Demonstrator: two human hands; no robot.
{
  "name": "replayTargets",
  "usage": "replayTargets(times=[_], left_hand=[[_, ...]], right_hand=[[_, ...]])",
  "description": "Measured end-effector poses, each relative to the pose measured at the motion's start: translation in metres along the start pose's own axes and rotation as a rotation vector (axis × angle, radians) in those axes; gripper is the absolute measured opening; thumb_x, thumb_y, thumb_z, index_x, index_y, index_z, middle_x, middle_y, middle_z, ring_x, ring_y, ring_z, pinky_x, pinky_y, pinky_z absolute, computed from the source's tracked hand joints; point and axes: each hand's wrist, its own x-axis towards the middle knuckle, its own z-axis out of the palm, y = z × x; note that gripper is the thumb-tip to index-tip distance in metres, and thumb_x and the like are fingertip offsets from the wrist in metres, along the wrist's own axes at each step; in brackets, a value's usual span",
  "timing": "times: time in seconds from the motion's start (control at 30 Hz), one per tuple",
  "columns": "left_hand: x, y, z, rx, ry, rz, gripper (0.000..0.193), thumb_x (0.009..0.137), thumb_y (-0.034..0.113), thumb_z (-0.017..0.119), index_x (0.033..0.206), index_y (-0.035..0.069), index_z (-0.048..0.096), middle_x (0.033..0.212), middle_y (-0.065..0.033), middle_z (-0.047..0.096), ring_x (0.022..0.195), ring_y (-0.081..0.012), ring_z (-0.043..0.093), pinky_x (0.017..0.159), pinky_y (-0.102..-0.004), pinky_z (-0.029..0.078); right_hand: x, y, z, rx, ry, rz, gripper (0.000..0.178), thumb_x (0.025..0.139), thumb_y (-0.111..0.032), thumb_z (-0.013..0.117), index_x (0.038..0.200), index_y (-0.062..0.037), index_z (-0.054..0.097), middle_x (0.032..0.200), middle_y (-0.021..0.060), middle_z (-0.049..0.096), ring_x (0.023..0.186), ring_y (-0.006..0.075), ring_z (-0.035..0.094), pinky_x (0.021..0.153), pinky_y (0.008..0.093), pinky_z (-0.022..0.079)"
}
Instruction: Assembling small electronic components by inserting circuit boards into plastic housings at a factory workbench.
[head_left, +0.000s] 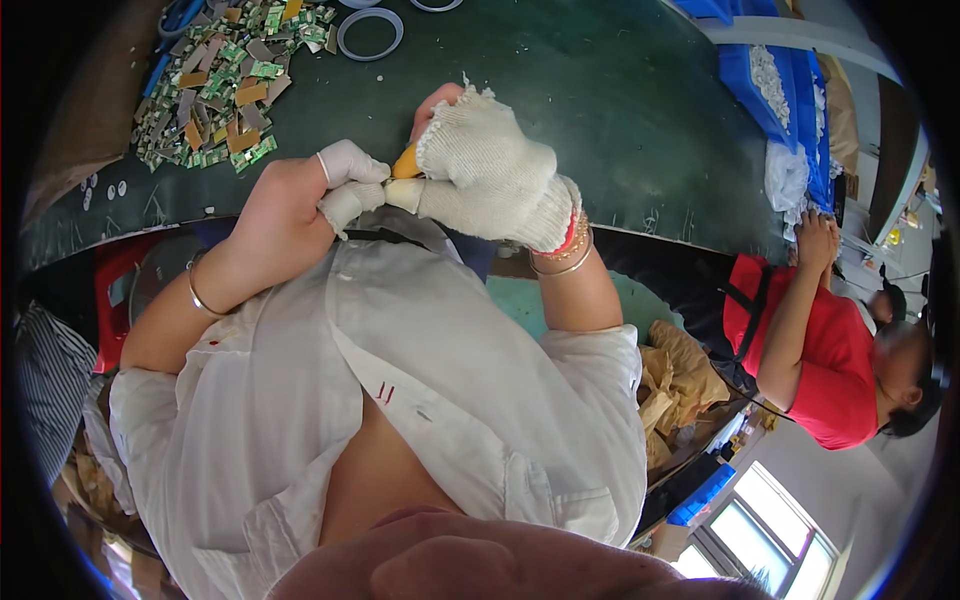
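Observation:
My left hand (290, 205) is bare apart from white covers on the thumb and forefinger. Those two fingertips pinch together around something too small to make out. Meeting them, my right hand (480, 165) wears a white knit glove with cut fingers and a frayed edge. It is closed on a yellow object (405, 162), mostly hidden by the glove, so its kind does not show. Both hands are above the near edge of the dark green table (610, 130), fingertips touching or nearly so. To their left is a heap of small green circuit boards (215, 95) with tan and grey pieces.
Grey rings (371, 34) lie at the table's far side, and small white discs (122, 188) at its left. Blue bins (760, 95) with white parts stand at the right. A person in red (830, 360) sits there, hands at the table. Brown paper (680, 380) is bunched below.

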Motion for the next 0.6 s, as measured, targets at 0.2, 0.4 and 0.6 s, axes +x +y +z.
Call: replayTargets(times=[0.2, 0.4, 0.6], left_hand=[[0.017, -0.014, -0.002, -0.464, 0.066, -0.144, 0.013, 0.092, 0.001, 0.059, 0.105, 0.0, 0.058, 0.097, -0.0044, 0.065, 0.093, -0.0102, 0.064, 0.08, -0.0242, 0.051], [0.025, -0.013, 0.011, -0.746, 0.003, -0.226, 0.012, 0.094, 0.003, 0.058, 0.106, 0.0, 0.057, 0.107, -0.0071, 0.063, 0.098, -0.0144, 0.064, 0.085, -0.0288, 0.054], [0.025, -0.008, 0.016, -0.674, -0.207, -0.042, 0.068, 0.084, 0.01, 0.067, 0.143, 0.006, 0.033, 0.134, -0.0166, 0.055, 0.124, -0.0236, 0.052, 0.105, -0.0357, 0.039]], right_hand=[[-0.013, 0.023, 0.026, -0.001, 0.189, 0.068, 0.04, 0.077, -0.046, 0.074, 0.085, -0.0066, 0.073, 0.087, 0.011, 0.068, 0.082, 0.0321, 0.061, 0.073, 0.0391, 0.048], [-0.04, 0.007, 0.026, 0.389, 0.38, 0.35, 0.049, 0.074, -0.052, 0.074, 0.089, -0.0048, 0.073, 0.083, 0.0149, 0.067, 0.08, 0.033, 0.062, 0.075, 0.0404, 0.048], [-0.167, 0.02, 0.029, 1.213, 0.306, 0.67, 0.046, 0.092, -0.039, 0.062, 0.103, 0.0061, 0.062, 0.095, 0.0138, 0.068, 0.087, 0.0236, 0.066, 0.084, 0.0344, 0.052]])
